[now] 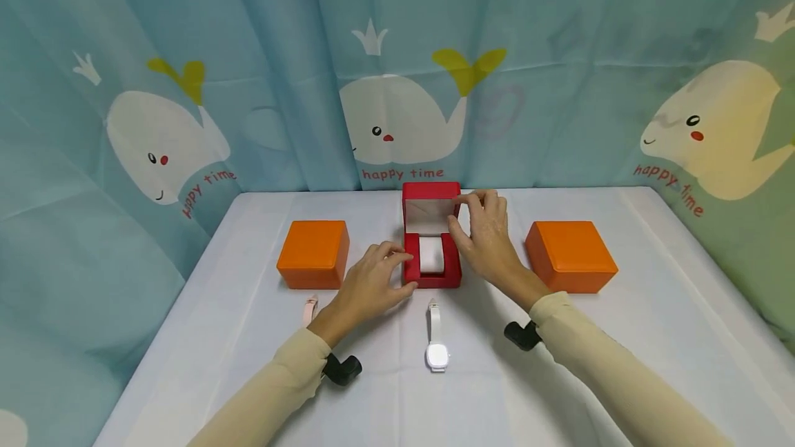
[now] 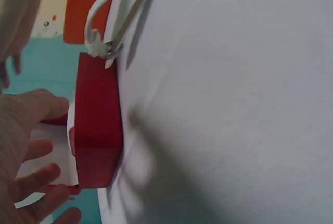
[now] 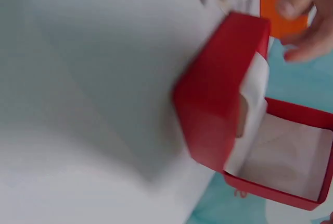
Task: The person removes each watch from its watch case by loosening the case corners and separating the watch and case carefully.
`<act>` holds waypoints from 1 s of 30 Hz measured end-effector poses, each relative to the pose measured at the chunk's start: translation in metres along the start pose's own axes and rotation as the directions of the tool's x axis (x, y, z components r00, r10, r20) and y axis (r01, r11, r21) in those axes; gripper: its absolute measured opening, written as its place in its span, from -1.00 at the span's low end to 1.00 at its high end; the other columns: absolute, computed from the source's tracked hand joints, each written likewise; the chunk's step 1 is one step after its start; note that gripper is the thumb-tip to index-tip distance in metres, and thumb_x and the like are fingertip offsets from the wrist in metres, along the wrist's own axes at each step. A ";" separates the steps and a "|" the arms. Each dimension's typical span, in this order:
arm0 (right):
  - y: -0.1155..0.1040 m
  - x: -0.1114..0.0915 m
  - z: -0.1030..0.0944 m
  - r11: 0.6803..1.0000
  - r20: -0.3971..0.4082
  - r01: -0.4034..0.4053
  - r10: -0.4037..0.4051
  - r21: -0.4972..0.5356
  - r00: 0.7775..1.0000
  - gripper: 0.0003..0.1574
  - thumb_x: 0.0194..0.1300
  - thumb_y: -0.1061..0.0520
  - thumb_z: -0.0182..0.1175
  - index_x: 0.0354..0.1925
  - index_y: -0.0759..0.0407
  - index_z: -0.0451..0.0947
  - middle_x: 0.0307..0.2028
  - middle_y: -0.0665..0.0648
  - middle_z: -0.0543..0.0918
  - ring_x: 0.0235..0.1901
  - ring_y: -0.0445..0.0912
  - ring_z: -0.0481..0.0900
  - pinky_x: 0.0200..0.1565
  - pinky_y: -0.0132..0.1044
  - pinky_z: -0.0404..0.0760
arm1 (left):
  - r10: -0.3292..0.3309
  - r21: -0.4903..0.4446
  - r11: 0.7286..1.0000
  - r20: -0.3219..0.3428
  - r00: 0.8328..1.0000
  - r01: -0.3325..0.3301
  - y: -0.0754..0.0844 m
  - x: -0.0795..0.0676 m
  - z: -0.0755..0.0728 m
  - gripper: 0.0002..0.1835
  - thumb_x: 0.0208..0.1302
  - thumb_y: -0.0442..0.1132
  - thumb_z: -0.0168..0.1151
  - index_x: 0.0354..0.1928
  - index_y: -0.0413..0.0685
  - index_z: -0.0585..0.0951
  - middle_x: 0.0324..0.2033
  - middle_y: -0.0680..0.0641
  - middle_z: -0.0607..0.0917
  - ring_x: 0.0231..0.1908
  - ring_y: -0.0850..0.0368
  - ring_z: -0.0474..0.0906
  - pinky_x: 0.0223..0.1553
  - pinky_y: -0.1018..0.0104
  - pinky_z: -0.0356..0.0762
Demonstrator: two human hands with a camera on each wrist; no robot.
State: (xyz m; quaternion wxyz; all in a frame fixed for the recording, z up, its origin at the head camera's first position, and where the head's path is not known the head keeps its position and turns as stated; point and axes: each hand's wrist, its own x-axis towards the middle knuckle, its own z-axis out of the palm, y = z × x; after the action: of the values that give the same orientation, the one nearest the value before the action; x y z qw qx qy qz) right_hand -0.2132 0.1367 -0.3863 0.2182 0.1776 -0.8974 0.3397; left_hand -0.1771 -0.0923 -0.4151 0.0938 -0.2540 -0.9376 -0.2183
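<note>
An upright red watch box (image 1: pixel 433 281) with its lid raised stands at the middle of the table, a white cushion (image 1: pixel 431 254) inside. My left hand (image 1: pixel 371 280) is at the box's left front side, thumb and fingers spread apart with nothing between them. By the right edge of the raised lid (image 1: pixel 431 190) is my right hand (image 1: pixel 486 233), its thumb and forefinger apart and fingertips right at the rim. In the left wrist view, the left fingers (image 2: pixel 39 182) overlap the box opening. A white watch (image 1: pixel 436 343) lies in front of the box.
An orange box (image 1: pixel 312 254) sits to the left and another orange box (image 1: pixel 571 256) to the right, close to my right forearm. A pink strap (image 1: pixel 310 310) lies partly hidden behind my left wrist. A blue curtain (image 1: pixel 279 88) hangs along the table's back edge.
</note>
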 end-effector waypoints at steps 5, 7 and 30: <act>-0.005 0.024 0.003 0.996 0.090 0.029 -0.021 -0.084 0.996 -0.29 0.50 -0.04 0.11 0.43 0.27 0.23 0.47 0.34 0.03 0.42 0.25 -0.05 0.32 0.25 0.05 | -0.037 0.000 0.999 -0.039 0.999 0.037 -0.001 -0.007 0.003 -0.43 0.18 -0.04 0.51 0.18 -0.14 0.64 0.09 -0.08 0.57 0.07 -0.04 0.52 -0.05 0.06 0.64; -0.006 0.033 0.003 0.993 0.156 0.032 -0.014 -0.114 0.988 -0.21 0.55 -0.11 0.05 0.53 0.22 0.13 0.55 0.30 -0.07 0.50 0.25 -0.16 0.41 0.27 -0.09 | -0.111 -0.055 0.992 -0.022 0.994 0.109 0.000 -0.007 0.005 -0.26 0.16 0.01 0.53 0.30 -0.22 0.54 0.17 -0.16 0.52 0.13 -0.08 0.49 0.01 0.00 0.62; 0.003 0.064 -0.019 0.975 0.506 0.159 -0.059 -0.155 0.860 -0.26 0.60 -0.13 0.03 0.52 0.22 0.23 0.45 0.31 0.28 0.41 0.30 0.23 0.39 0.17 0.19 | -0.364 -0.294 0.877 0.115 0.924 0.381 0.002 0.010 0.020 -0.16 0.16 0.05 0.54 0.40 -0.21 0.48 0.26 -0.22 0.57 0.20 -0.18 0.51 0.22 -0.07 0.45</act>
State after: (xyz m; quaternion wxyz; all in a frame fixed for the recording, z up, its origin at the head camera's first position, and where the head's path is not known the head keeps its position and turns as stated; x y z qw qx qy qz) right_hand -0.2634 0.1413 -0.3422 0.0141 0.2881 -0.9402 0.1813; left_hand -0.1862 -0.0770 -0.4291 -0.0176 -0.0865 -0.9250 -0.3696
